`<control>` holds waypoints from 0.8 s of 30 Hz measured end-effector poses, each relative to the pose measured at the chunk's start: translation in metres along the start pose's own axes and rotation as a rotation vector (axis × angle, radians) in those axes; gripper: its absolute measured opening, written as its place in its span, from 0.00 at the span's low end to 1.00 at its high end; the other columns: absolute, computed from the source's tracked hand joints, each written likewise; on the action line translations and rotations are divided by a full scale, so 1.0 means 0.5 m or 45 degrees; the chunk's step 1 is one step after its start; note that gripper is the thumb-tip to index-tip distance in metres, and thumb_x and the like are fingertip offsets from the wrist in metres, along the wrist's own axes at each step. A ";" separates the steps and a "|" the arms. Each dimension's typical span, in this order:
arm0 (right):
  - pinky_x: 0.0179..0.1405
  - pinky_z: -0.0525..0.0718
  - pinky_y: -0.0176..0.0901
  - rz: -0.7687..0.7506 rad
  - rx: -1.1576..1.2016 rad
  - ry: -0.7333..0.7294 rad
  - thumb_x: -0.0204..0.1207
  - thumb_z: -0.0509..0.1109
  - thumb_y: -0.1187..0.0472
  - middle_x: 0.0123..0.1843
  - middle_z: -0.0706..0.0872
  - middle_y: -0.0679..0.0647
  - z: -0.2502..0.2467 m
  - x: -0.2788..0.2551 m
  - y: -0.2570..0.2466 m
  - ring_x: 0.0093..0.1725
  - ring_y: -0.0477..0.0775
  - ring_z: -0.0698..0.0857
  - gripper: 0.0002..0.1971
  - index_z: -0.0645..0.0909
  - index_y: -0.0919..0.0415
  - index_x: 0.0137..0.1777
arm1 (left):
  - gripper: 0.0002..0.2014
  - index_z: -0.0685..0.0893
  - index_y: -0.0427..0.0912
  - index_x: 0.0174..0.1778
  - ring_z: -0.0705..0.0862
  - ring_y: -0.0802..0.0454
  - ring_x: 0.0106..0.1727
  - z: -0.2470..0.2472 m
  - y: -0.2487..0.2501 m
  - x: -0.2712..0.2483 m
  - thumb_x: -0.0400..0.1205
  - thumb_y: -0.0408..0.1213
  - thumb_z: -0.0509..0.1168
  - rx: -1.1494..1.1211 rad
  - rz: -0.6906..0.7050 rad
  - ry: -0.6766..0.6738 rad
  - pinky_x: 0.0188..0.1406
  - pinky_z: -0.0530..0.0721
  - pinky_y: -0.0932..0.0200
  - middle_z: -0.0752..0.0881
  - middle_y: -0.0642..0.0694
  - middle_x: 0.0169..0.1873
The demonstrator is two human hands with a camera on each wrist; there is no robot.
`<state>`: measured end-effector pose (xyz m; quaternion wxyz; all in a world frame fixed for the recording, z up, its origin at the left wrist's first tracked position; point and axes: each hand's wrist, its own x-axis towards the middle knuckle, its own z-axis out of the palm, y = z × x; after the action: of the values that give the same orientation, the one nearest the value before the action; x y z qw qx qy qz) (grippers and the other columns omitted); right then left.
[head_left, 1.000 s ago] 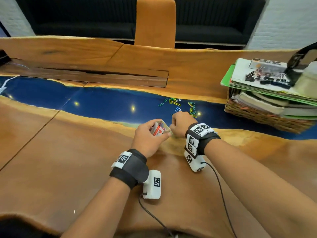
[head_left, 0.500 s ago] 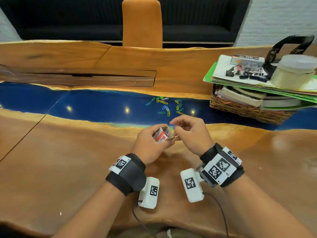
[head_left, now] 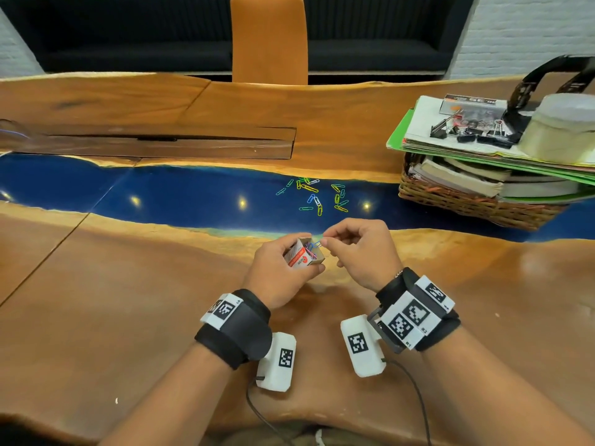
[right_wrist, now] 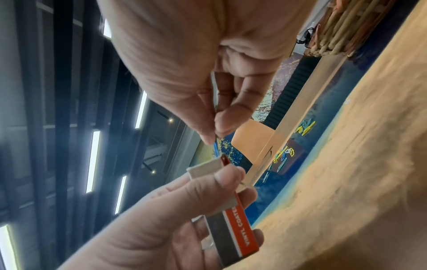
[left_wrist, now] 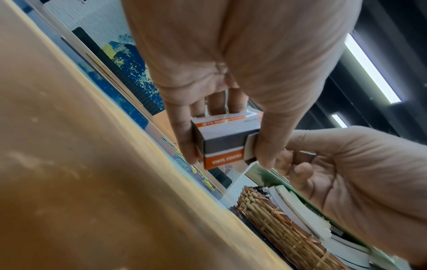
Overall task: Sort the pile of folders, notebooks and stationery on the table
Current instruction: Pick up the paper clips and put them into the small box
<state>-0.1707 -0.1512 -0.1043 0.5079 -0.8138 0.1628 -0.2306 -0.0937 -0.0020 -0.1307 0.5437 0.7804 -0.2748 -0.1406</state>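
Observation:
My left hand (head_left: 291,263) grips a small orange, grey and white paper clip box (head_left: 302,255) (left_wrist: 225,140) (right_wrist: 233,228), its open end turned toward my right hand. Coloured clips show inside it. My right hand (head_left: 323,241) pinches a blue paper clip (head_left: 316,244) (right_wrist: 215,146) between thumb and forefinger at the box's mouth. Several loose coloured paper clips (head_left: 317,196) (right_wrist: 286,151) lie scattered on the blue resin strip just beyond both hands.
A wicker basket (head_left: 467,204) of notebooks stands at the right, topped by green and white folders (head_left: 428,130), binder clips (head_left: 476,133), a tape roll (head_left: 560,130) and a small box (head_left: 471,103). An orange chair (head_left: 269,38) stands across the wooden table (head_left: 128,300).
My right hand has risen off the table from among the loose clips and turned, bringing a blue clip to the box's mouth. The left hand kept holding the box.

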 end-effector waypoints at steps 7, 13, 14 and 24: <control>0.28 0.79 0.32 -0.028 -0.238 -0.007 0.69 0.80 0.65 0.30 0.85 0.49 0.010 0.004 -0.010 0.27 0.41 0.78 0.08 0.83 0.60 0.34 | 0.26 0.85 0.49 0.64 0.86 0.60 0.50 -0.003 0.005 -0.001 0.70 0.41 0.82 0.097 0.025 -0.028 0.48 0.83 0.72 0.88 0.54 0.51; 0.38 0.85 0.43 -0.077 -0.387 -0.058 0.70 0.78 0.64 0.32 0.86 0.47 0.033 -0.005 -0.022 0.34 0.46 0.84 0.05 0.88 0.57 0.34 | 0.23 0.87 0.50 0.62 0.86 0.62 0.49 -0.007 0.012 -0.005 0.71 0.41 0.80 0.108 0.088 -0.013 0.47 0.85 0.70 0.88 0.55 0.49; 0.40 0.86 0.45 -0.088 -0.418 -0.064 0.71 0.77 0.63 0.33 0.85 0.46 0.038 -0.006 -0.022 0.36 0.47 0.84 0.04 0.89 0.58 0.36 | 0.22 0.87 0.50 0.62 0.86 0.62 0.49 -0.007 0.012 -0.006 0.72 0.41 0.80 0.103 0.095 -0.014 0.46 0.84 0.72 0.88 0.55 0.48; 0.37 0.79 0.42 -0.008 -0.197 0.093 0.76 0.74 0.55 0.32 0.87 0.51 0.032 0.060 0.007 0.34 0.46 0.81 0.09 0.89 0.56 0.37 | 0.22 0.87 0.50 0.58 0.88 0.55 0.48 -0.024 0.006 0.036 0.68 0.40 0.83 -0.038 0.011 0.099 0.50 0.87 0.62 0.90 0.52 0.47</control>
<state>-0.1371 -0.1554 -0.1071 0.4364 -0.8423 0.1961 -0.2483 -0.0737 -0.0038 -0.1220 0.5661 0.7760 -0.2547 -0.1120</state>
